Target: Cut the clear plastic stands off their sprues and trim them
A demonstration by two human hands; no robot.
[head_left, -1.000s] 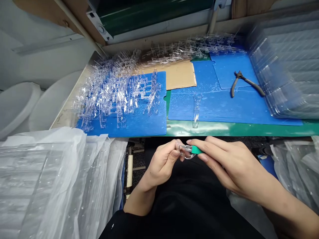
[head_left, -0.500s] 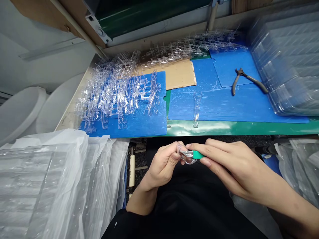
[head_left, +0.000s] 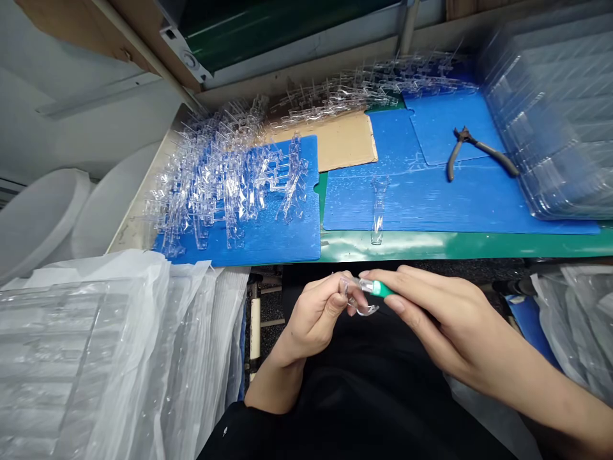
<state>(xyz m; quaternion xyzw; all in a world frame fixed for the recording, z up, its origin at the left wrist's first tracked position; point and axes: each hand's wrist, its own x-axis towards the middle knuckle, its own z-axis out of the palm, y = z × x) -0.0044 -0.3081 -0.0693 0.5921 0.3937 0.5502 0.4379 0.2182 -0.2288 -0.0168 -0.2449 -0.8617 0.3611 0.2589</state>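
Between thumb and fingers, my left hand (head_left: 316, 314) pinches a small curved clear plastic part (head_left: 353, 295). My right hand (head_left: 438, 310) is closed around the green handle of a small knife (head_left: 380, 289); its metal end lies at the upper edge of the clear part, and the blade's tip is hard to make out. Both hands are close together in front of my body, just below the table's edge. Beyond them, a single clear plastic part (head_left: 378, 214) lies on the blue sheet (head_left: 445, 204).
A pile of clear plastic parts on sprues (head_left: 230, 172) covers the table's left side, with more along the back. Dark-handled nippers (head_left: 472, 150) lie at the right, beside stacked clear trays (head_left: 565, 128). Trays wrapped in white sheets (head_left: 143, 345) stand at the lower left.
The knife in my right hand has tilted and shifted slightly up along the clear part's edge. My left hand keeps its pinch, nearly unmoved. The view has shifted a little.
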